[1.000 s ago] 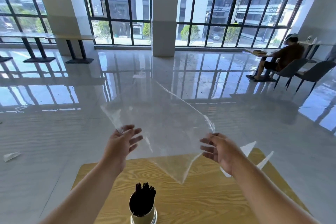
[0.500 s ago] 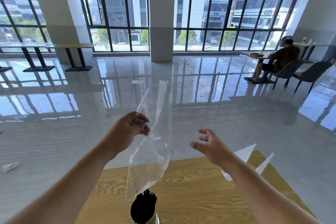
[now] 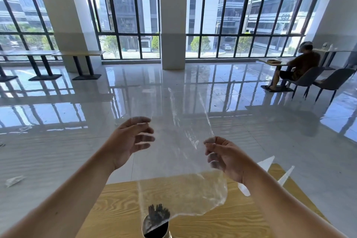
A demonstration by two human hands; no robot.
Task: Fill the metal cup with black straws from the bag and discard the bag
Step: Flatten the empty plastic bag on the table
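our left hand (image 3: 131, 141) is spread loose, fingers apart and lightly curved, their tips touching the left edge of the clear bag (image 3: 183, 160). our right hand (image 3: 226, 158) pinches the bag's right edge between thumb and forefinger, the other fingers curled beneath. both forearms reach forward from the near corners, hands raised beyond the far edge of the wooden surface (image 3: 212, 224). the bag hangs between them, its lower end in front of the black straws (image 3: 158, 213) standing in the metal cup (image 3: 144, 230) at the near edge.
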